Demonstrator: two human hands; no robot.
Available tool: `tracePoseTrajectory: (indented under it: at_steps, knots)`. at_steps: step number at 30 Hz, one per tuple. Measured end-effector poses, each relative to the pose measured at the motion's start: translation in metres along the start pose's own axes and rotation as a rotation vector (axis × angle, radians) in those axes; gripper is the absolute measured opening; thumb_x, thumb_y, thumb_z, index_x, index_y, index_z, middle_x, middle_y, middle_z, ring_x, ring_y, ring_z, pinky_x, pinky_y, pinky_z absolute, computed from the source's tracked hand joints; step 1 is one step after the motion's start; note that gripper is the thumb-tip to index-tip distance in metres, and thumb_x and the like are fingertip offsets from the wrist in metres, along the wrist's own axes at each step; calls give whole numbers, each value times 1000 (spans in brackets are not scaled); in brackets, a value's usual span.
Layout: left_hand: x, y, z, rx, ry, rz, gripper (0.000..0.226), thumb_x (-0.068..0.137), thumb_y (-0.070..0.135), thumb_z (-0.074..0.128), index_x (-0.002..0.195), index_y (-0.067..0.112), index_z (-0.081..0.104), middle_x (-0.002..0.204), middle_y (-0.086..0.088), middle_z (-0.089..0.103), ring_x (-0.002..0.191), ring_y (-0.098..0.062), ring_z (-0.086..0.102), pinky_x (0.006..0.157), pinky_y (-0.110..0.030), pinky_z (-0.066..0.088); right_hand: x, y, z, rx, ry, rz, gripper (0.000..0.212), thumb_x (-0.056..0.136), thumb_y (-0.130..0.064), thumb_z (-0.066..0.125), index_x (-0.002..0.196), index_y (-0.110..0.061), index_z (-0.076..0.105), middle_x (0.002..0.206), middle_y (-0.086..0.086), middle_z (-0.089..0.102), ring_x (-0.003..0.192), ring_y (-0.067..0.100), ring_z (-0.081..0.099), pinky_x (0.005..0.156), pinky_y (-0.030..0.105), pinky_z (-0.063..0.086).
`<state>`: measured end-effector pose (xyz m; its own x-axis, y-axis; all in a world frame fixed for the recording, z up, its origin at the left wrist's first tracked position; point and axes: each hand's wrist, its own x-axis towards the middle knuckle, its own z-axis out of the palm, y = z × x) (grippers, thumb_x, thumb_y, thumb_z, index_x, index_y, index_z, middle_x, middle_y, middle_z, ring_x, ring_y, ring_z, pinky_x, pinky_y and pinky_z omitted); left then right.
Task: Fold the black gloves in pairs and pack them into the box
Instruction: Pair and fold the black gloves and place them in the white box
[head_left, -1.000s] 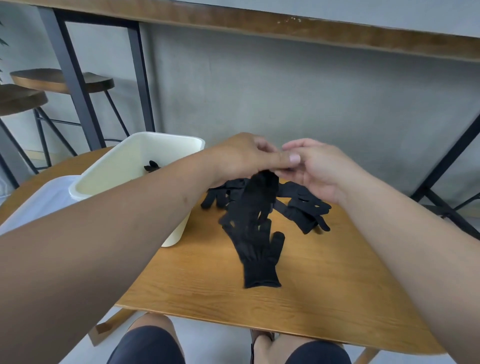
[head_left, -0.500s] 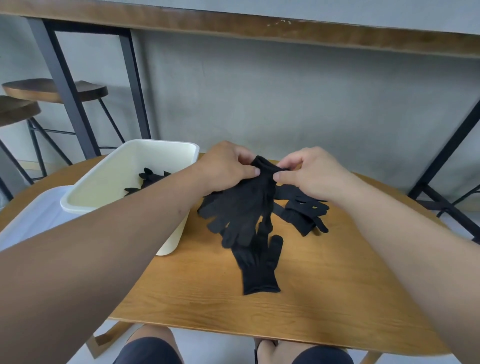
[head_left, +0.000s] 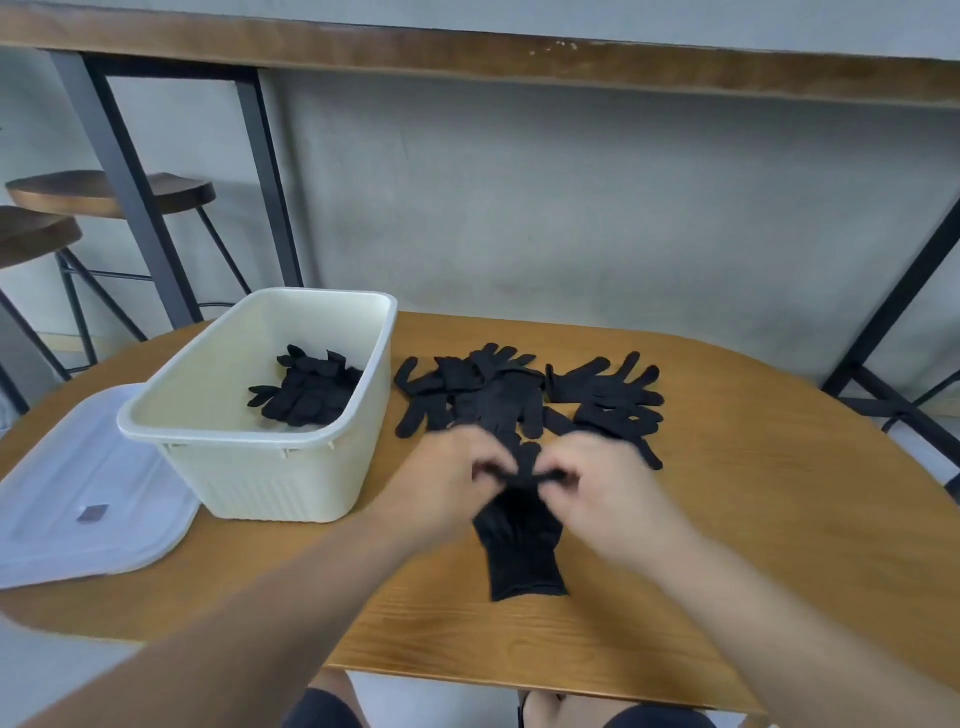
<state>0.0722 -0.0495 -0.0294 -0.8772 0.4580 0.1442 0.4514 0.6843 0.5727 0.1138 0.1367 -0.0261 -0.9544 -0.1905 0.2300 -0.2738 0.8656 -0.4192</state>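
Two knees at bottom edge, under near rim of wooden table. Two bare forearms reaching in from lower corners toward table centre.

Left hand: blurred; fingers closed in a pinch on a strip of black fabric at the upper end of the flat glove.
Right hand: blurred; fingers likewise pinched shut on the same strip, just beside the left hand, nearly touching.

Flat glove: black, lying on tabletop between and below both hands, cuff end toward the near edge. Whether one glove or two stacked, cannot tell.

White lid: flat on table, left side, touching or just beside the base of the box; small dark square on its surface.

Box: cream plastic, ribbed wall, open top, left of the hands. Contents: folded gloves, a black bundle toward the far right of the floor.

Loose gloves: black heap on tabletop beyond the hands, just right of the box, fingers splayed outward, overlapping.

Beyond table: grey wall, dark metal frame legs, long wooden shelf edge across top, two round wooden stools at far left.
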Motion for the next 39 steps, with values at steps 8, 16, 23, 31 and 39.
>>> tracePoseTrajectory:
  at_steps: [8, 16, 23, 31, 39]
  knots:
    - [-44, -32, 58, -57, -58, -57, 28, 83, 32, 73, 110, 30, 65, 107, 24, 46, 83, 5, 49, 71, -4, 38, -29, 13, 51, -119, -100, -86, 36, 91, -30, 56, 126, -35, 58, 116, -19, 48, 111, 4, 44, 88, 20, 44]
    - [-49, -23, 69, -47, 20, -145, 52, 78, 46, 75, 119, 35, 46, 119, 21, 30, 100, 0, 46, 85, -15, 46, -26, 17, 39, -264, -13, -247, 20, 87, -18, 63, 102, -28, 74, 92, -12, 64, 89, 10, 58, 69, 22, 52]
    - [-50, -25, 72, -14, -4, -94, 46, 82, 48, 70, 122, 36, 50, 123, 21, 29, 110, -2, 44, 96, -21, 44, -44, 31, 54, -257, -54, -218, 25, 88, -22, 58, 107, -31, 72, 91, -14, 58, 87, 7, 56, 66, 22, 53]
    - [-51, -28, 75, 24, 18, -58, 42, 84, 49, 67, 120, 33, 52, 123, 19, 30, 109, -2, 41, 96, -19, 42, -45, 25, 56, -138, 53, -83, 23, 88, -25, 55, 104, -31, 71, 92, -19, 57, 90, 2, 52, 71, 17, 46]
    - [-52, -26, 72, 55, 6, -44, 38, 84, 47, 68, 117, 33, 53, 124, 17, 32, 107, -4, 43, 95, -22, 45, -56, 22, 56, -192, -38, -80, 28, 91, -29, 51, 111, -33, 70, 97, -19, 56, 94, 4, 52, 73, 13, 40]
